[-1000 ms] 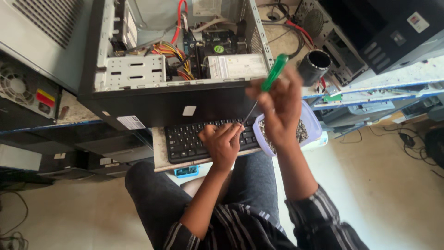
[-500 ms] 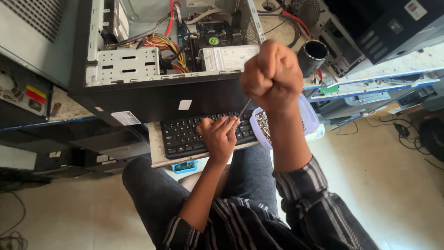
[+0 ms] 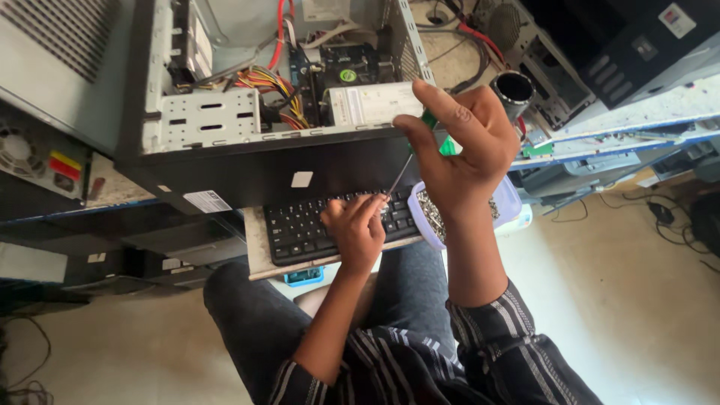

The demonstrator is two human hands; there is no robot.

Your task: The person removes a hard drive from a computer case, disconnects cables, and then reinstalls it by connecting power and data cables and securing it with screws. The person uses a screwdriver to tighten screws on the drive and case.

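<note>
Over keyboard [image 3: 300, 225], screwdriver [image 3: 401, 172] in R hand [image 3: 461, 142]

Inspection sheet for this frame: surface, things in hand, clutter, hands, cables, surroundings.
Surface: black keyboard lying on a pale board across the person's lap.
Things in hand: green-handled screwdriver, its thin shaft slanting down to the left fingertips; open computer case on its side just beyond the keyboard.
Clutter: pale tub of small metal parts beside the keyboard; black cylinder behind it.
Hands: right hand wrapped round the screwdriver handle; left hand on the keys, pinching at the shaft's tip.
Cables: coloured wire bundle inside the case; dark leads on the floor at right.
Surroundings: other computer cases left and right; tan floor.
</note>
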